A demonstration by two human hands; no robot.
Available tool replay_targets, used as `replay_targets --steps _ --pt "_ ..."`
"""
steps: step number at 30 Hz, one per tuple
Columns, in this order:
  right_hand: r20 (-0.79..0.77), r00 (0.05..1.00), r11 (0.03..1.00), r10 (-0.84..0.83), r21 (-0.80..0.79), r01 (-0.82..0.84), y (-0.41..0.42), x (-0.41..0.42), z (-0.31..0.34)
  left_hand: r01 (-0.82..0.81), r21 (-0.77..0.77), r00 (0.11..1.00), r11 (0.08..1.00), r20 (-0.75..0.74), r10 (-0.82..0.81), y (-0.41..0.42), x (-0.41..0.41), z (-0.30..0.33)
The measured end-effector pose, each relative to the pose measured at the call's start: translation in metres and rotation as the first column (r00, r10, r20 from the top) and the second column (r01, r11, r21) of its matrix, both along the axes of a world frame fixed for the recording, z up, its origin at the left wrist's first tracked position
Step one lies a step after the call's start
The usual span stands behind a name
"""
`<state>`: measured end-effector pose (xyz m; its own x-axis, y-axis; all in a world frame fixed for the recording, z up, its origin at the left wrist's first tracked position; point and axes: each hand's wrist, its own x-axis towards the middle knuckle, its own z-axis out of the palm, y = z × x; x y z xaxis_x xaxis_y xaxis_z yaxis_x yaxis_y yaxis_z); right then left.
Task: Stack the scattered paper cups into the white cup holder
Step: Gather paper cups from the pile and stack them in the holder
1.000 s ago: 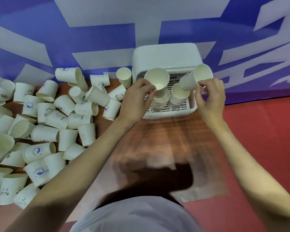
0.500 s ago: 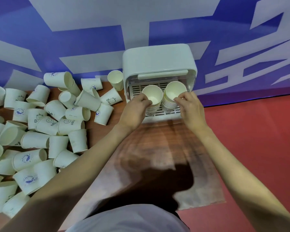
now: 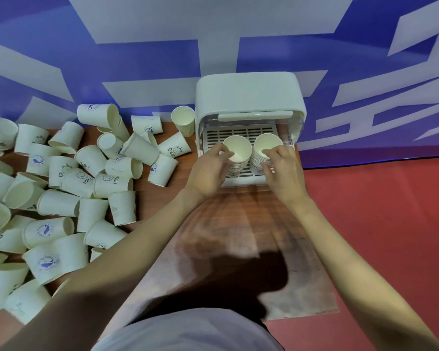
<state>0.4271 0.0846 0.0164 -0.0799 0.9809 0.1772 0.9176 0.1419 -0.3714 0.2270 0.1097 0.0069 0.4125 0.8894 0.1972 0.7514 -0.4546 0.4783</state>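
The white cup holder (image 3: 249, 97) stands at the table's far edge with its front open. Two stacks of paper cups sit on its slotted tray. My left hand (image 3: 209, 171) pinches the near rim of the top cup on the left stack (image 3: 238, 146). My right hand (image 3: 283, 168) pinches the near rim of the top cup on the right stack (image 3: 269, 143). Both top cups sit upright and nested in their stacks. A heap of scattered paper cups (image 3: 86, 178) covers the left half of the table, most lying on their sides.
One upright cup (image 3: 184, 120) stands just left of the holder. The wooden table (image 3: 238, 224) ends on the right near the holder, with red floor (image 3: 378, 224) beyond. A blue and white wall (image 3: 213, 34) rises directly behind.
A second ago each hand held a cup raised in front of the holder. Both cups have come down onto the two stacks inside, and the hands stay at their rims.
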Motion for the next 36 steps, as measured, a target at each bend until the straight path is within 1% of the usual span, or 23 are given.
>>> replay_targets --steps 2,4,7,10,13,15,20,23,26,30,33,36 --pt "-0.074 0.996 0.996 0.053 0.080 -0.047 -0.009 -0.016 0.005 -0.086 0.009 0.994 0.996 0.074 0.086 -0.008 -0.014 0.001" --pt "-0.106 0.985 0.988 0.135 0.094 -0.125 -0.016 -0.035 0.006 -0.190 -0.006 0.977 0.982 0.103 0.189 -0.017 -0.038 -0.003" --pt "-0.092 0.970 0.975 0.224 0.024 -0.222 -0.020 -0.065 0.001 -0.314 -0.054 0.946 0.948 0.067 0.318 -0.031 -0.083 -0.018" --pt "-0.091 0.942 0.941 0.323 -0.072 -0.330 -0.020 -0.097 -0.010 -0.460 -0.114 0.884 0.881 0.028 0.466 -0.037 -0.127 -0.029" --pt "-0.082 0.905 0.890 0.418 -0.164 -0.426 -0.014 -0.129 -0.021 -0.575 -0.134 0.805 0.807 0.084 0.588 -0.029 -0.158 -0.025" --pt "-0.075 0.888 0.862 0.455 -0.213 -0.460 -0.004 -0.150 -0.027 -0.626 -0.140 0.760 0.767 0.108 0.640 -0.017 -0.172 -0.021" --pt "-0.026 0.899 0.854 0.436 -0.303 -0.423 0.030 -0.189 -0.039 -0.630 -0.225 0.747 0.743 0.084 0.659 0.017 -0.190 -0.021" --pt "-0.047 0.916 0.860 0.397 -0.330 -0.390 0.047 -0.200 -0.045 -0.643 -0.285 0.733 0.711 0.042 0.679 0.031 -0.191 -0.021" --pt "-0.104 0.943 0.872 0.318 -0.358 -0.333 0.058 -0.208 -0.051 -0.620 -0.247 0.758 0.744 0.053 0.650 0.033 -0.193 -0.022" --pt "-0.161 0.955 0.843 0.248 -0.449 -0.295 0.066 -0.219 -0.056 -0.574 -0.190 0.790 0.797 0.130 0.599 0.024 -0.200 -0.025" --pt "-0.215 0.958 0.840 0.192 -0.469 -0.273 0.065 -0.225 -0.062 -0.578 -0.127 0.783 0.806 0.195 0.591 0.012 -0.206 -0.024" --pt "-0.239 0.959 0.845 0.152 -0.472 -0.252 0.061 -0.224 -0.066 -0.603 -0.063 0.765 0.795 0.234 0.599 0.000 -0.211 -0.020"
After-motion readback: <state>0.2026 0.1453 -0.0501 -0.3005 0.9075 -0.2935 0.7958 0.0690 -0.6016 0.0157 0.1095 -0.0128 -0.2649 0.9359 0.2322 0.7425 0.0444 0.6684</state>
